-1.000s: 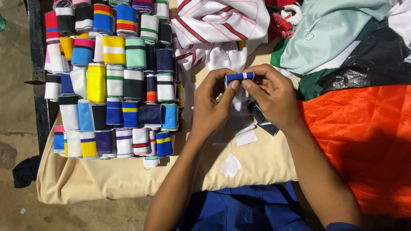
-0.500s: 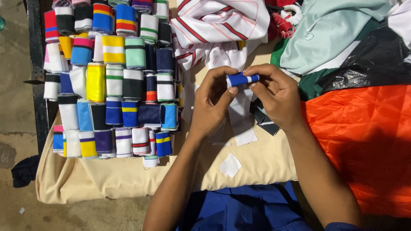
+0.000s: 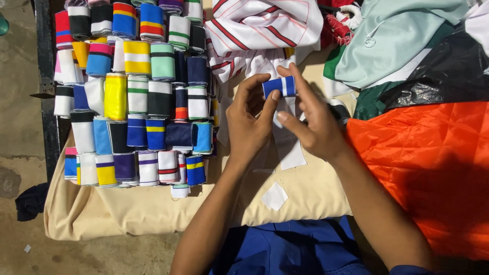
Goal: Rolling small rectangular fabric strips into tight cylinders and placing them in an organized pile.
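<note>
**A blue-and-white roll held between two hands above the cream cloth**

Head view: A small roll of blue ribbing with a white stripe (image 3: 279, 86) is held up between both hands, above the middle of the work surface and just below the red-striped white fabric (image 3: 260, 25). The left hand (image 3: 249, 125) is curled, its thumb tip pressed against the roll's lower left edge and its fingers arched over the top left; the grip is closed on the roll, though loosely at the fingers. The right hand (image 3: 316, 122) is set against the roll's right side, with the forefinger laid along it and the thumb stretched out below; the remaining fingers are seen half open. Whether the roll is pinched firmly by the right hand cannot be told, but contact is shown.

Beneath the hands a cream cloth (image 3: 127, 214) is spread over the table, and a small white patch (image 3: 275, 196) is laid on it near the forearms. To the left, well apart from the hands, many rolled bands in mixed colours (image 3: 137, 97) are packed side by side in rows. At the right an orange sheet (image 3: 428, 163) is spread, with black plastic (image 3: 443, 76) and pale green fabric (image 3: 402, 35) piled above it. Blue clothing (image 3: 290, 249) is seen at the bottom edge, between the forearms.
</note>
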